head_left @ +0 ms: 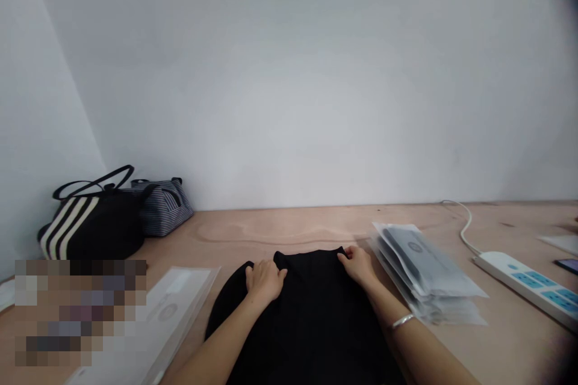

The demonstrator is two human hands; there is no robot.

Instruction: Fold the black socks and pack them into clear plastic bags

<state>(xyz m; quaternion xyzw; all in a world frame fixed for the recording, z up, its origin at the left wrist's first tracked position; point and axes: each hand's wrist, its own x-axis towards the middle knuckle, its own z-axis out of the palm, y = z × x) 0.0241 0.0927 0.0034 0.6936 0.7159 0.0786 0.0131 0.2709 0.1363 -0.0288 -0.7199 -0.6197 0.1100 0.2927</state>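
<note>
A black garment [316,319] lies spread on the wooden table in front of me, running off the bottom of the view. My left hand [265,280] grips its cloth near the upper left, fingers curled into a fold. At the upper right corner, my right hand [357,263] pinches the garment's far edge between thumb and fingers. A silver bangle [401,321] circles the right wrist. Left of the garment lies a flat frosted plastic bag [180,295] with a printed mark. On the right sits a stack of filled frosted bags [424,258], dark cloth showing through the top one.
A white power strip [526,277] with blue sockets lies at the right, its cable [467,222] running to the wall. A phone [566,264] is at the right edge. A black bag with white stripes [103,222] and a striped bag [165,207] stand back left. Pixelation covers the lower left.
</note>
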